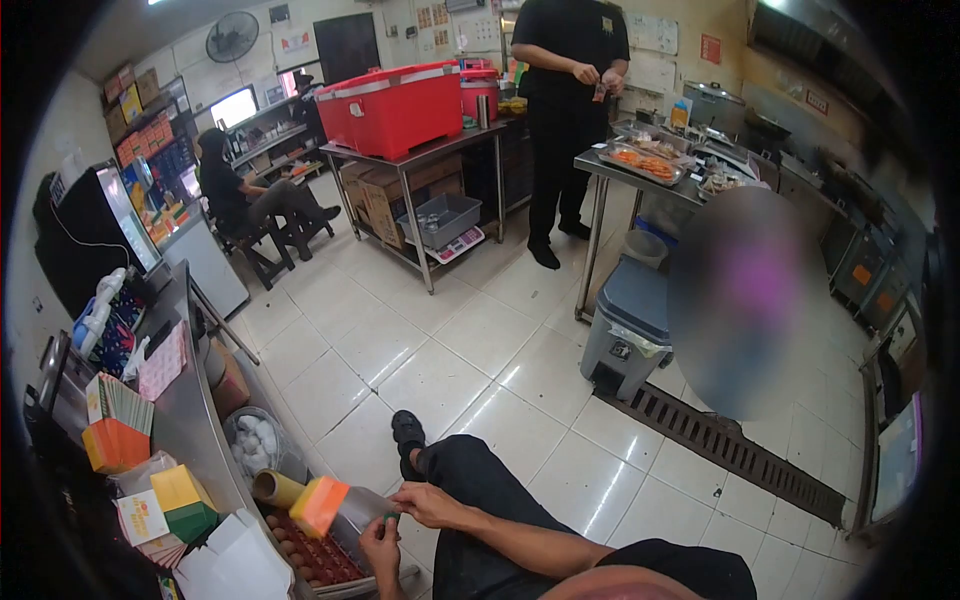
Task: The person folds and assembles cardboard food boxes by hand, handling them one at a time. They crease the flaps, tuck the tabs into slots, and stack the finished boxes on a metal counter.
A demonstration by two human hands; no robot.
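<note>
1. Left hand: lower center of the frame. The thumb and fingers pinch a small green piece at the near end of a clear plastic sheet or bag.
2. Right hand: just above and to the right of the left hand. The fingers are bent and grip the same end of the clear plastic.
3. Orange-and-white box: lower center-left, at the far end of the clear plastic. Motion blur hides its print; whether it sits inside the plastic cannot be determined.
4. Egg tray: red, below the box, at the lower left of center. Brown eggs lie along its left side.
5. Yellow roll: just left of the box. A tub containing white bundles is located above it.
6. Metal table: left side of the frame. It carries orange-and-green cartons, yellow-and-green cartons and a pink patterned item.
7. Red cooler: upper center, on a second metal table.
8. Standing person: upper center-right, dark clothing, both hands raised together at a small item. Food trays rest on a counter to the right.
9. Grey bin: right of center, beside a floor drain.
10. Seated person: upper left.
</note>
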